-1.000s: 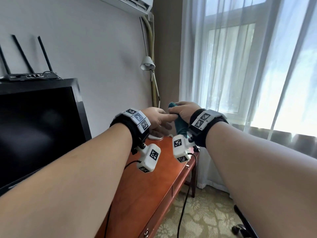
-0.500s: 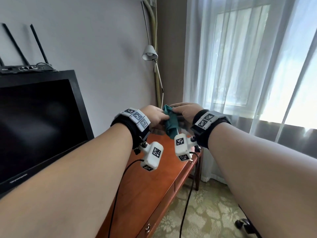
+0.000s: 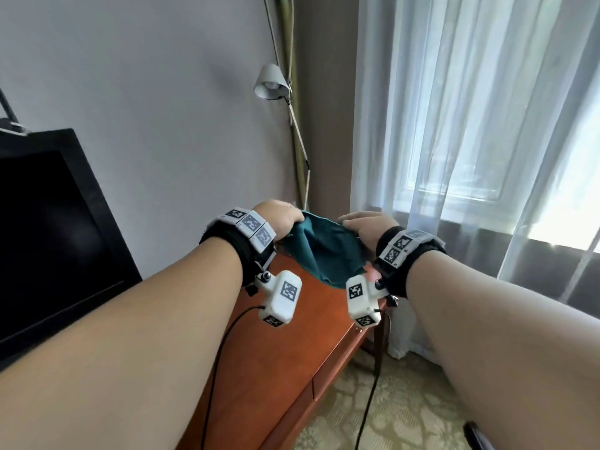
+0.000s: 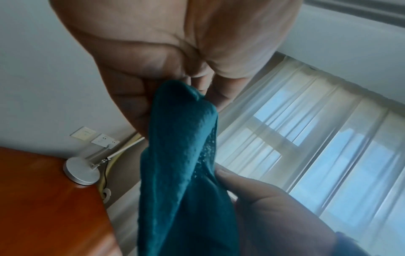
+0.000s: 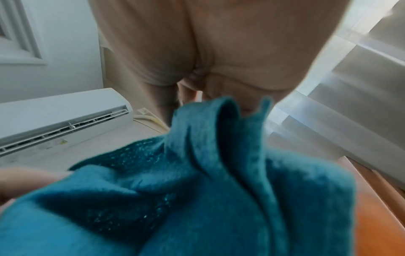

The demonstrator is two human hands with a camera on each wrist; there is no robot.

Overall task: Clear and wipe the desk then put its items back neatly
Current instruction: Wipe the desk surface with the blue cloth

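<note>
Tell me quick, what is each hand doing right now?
Left hand: closed, pinching one edge of the teal cloth.
Right hand: closed, gripping the cloth's other edge.

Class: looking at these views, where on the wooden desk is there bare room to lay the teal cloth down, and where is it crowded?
Bare wood runs from under the teal cloth toward the camera, along the desk front edge. The far corner is taken by the lamp base; the monitor borders the left side.
</note>
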